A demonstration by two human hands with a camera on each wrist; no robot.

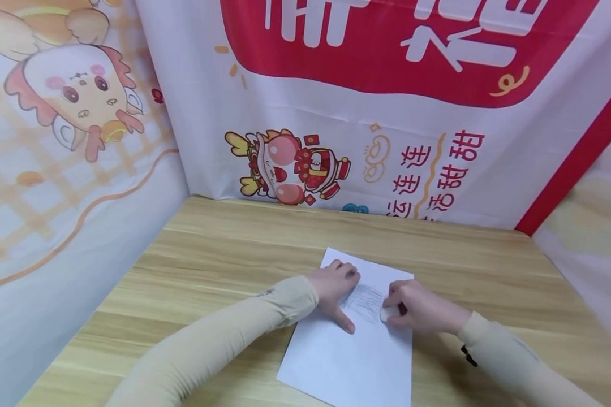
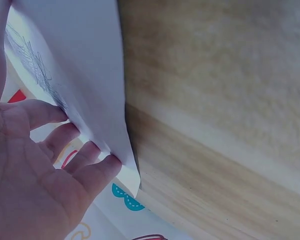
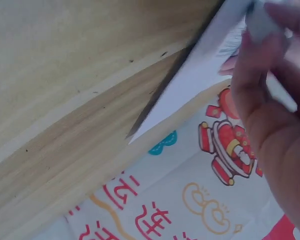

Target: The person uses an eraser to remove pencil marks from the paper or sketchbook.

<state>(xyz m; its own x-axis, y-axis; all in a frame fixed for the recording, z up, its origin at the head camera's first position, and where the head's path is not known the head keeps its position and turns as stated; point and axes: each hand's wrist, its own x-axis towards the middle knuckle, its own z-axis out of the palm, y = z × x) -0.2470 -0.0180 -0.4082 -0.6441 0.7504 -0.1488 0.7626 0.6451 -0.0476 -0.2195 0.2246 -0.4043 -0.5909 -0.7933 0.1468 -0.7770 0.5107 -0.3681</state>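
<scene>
A white sheet of paper [image 1: 346, 362] lies on the wooden table, with a patch of grey pencil scribble [image 1: 365, 302] on its upper half. My left hand [image 1: 334, 289] rests on the paper's left side, thumb spread away from the fingers, beside the scribble. In the left wrist view the fingertips [image 2: 110, 162] touch the sheet. My right hand [image 1: 412, 305] pinches a small white eraser [image 1: 388, 312] at the right edge of the scribble. The right wrist view shows the eraser [image 3: 262, 25] between thumb and fingers, partly blurred.
The wood-grain table [image 1: 224, 249] extends around the paper. Small dark crumbs [image 3: 164, 54] lie on it near the sheet's edge. A printed white and red cloth [image 1: 295, 102] hangs behind the table, and a patterned cloth [image 1: 81, 186] hangs at the left.
</scene>
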